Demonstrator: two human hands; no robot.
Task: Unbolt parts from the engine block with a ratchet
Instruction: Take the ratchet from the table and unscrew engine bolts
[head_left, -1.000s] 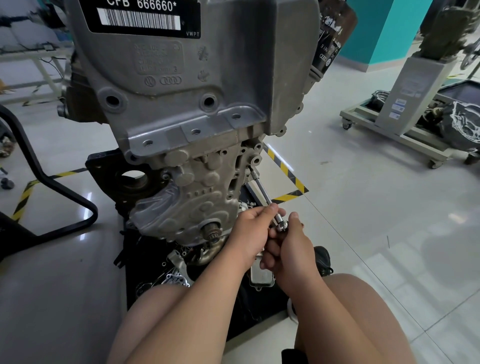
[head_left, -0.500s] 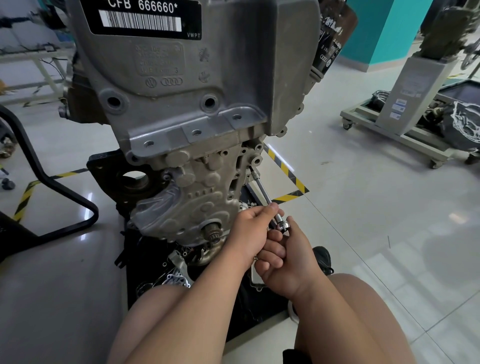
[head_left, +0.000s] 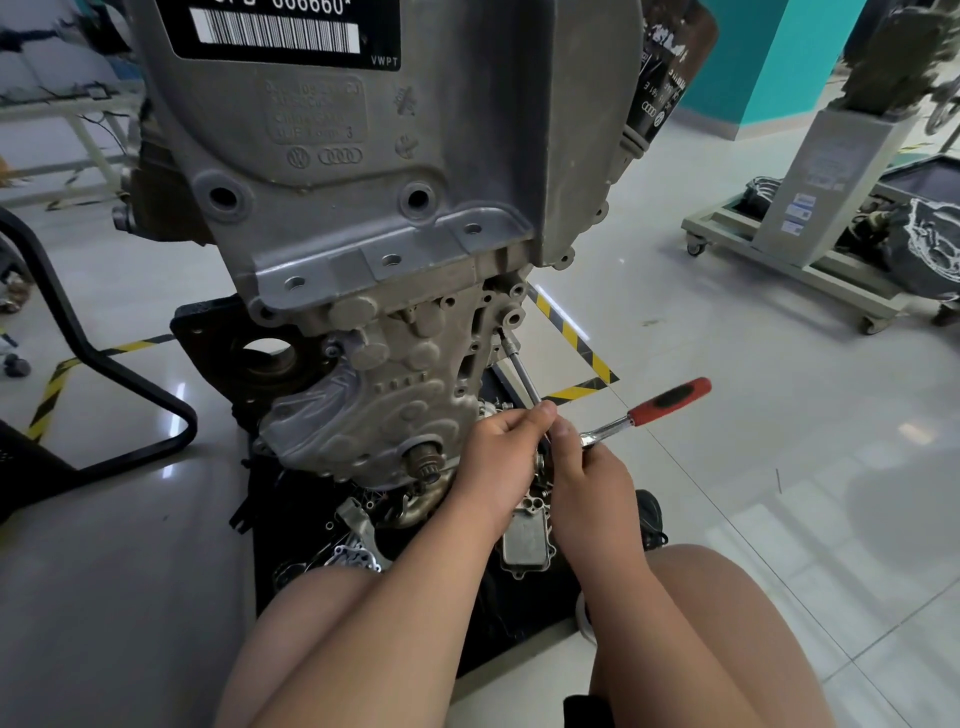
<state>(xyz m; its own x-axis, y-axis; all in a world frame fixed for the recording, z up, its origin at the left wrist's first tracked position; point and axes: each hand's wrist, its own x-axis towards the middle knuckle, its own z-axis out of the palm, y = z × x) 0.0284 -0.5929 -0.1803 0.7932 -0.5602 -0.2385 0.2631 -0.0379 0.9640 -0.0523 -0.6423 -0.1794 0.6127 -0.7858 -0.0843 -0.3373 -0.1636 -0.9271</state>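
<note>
The grey engine block (head_left: 374, 218) stands upright in front of me on a black mat. A thin steel extension bar (head_left: 522, 371) runs from a bolt hole on the block's lower right edge down to my hands. My left hand (head_left: 501, 457) pinches the near end of the bar between thumb and fingers. My right hand (head_left: 582, 478) grips the ratchet head just beside it. The ratchet (head_left: 649, 408), with its red and black handle, sticks out to the upper right over the floor.
Loose metal parts, among them a finned cover (head_left: 524, 540), lie on the black mat (head_left: 291, 545) under the block. A black tube frame (head_left: 104, 364) stands to the left. A wheeled stand (head_left: 800, 244) with another engine is at the far right. Yellow-black tape (head_left: 571, 338) marks the floor.
The ratchet handle has swung out into view to the upper right; before, only the head showed between my hands. My right hand has shifted on the head. The camera has dipped slightly.
</note>
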